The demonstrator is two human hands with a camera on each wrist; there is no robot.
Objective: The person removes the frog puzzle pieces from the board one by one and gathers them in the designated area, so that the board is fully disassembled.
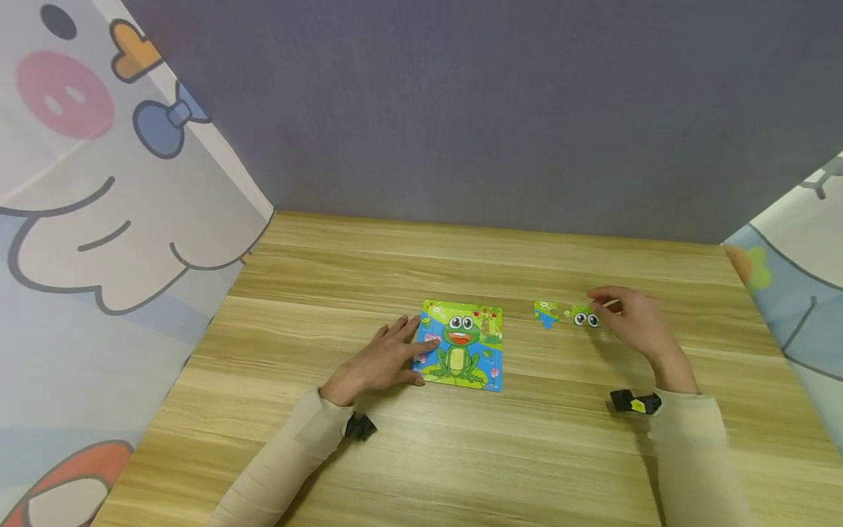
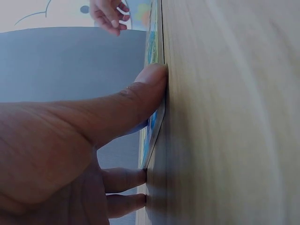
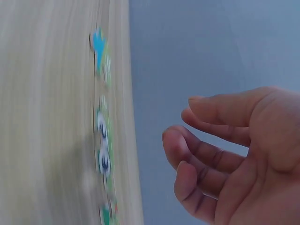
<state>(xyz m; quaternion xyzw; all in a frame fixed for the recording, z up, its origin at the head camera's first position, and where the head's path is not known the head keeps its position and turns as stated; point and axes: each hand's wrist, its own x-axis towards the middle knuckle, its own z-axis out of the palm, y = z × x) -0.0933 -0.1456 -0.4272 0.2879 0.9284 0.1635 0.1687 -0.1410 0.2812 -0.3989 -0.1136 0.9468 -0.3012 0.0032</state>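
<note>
A square frog picture puzzle (image 1: 459, 355) lies on the wooden table in the head view. My left hand (image 1: 382, 359) rests at its left side with fingers spread, the index finger reaching over the picture and the thumb at the lower left corner. To the right lie a blue-and-green puzzle piece (image 1: 546, 313) and a puzzle piece with two frog eyes (image 1: 585, 318). My right hand (image 1: 632, 318) hovers beside and above the eyes piece, fingers loosely bent with nothing between them. Another green piece (image 3: 108, 214) shows at the bottom of the right wrist view, hidden behind that hand in the head view.
A grey panel (image 1: 487, 124) rises behind the wooden table (image 1: 461, 461). Cartoon-printed walls (image 1: 132, 219) stand at the left and right sides. Bare tabletop lies between the frog picture and the loose pieces.
</note>
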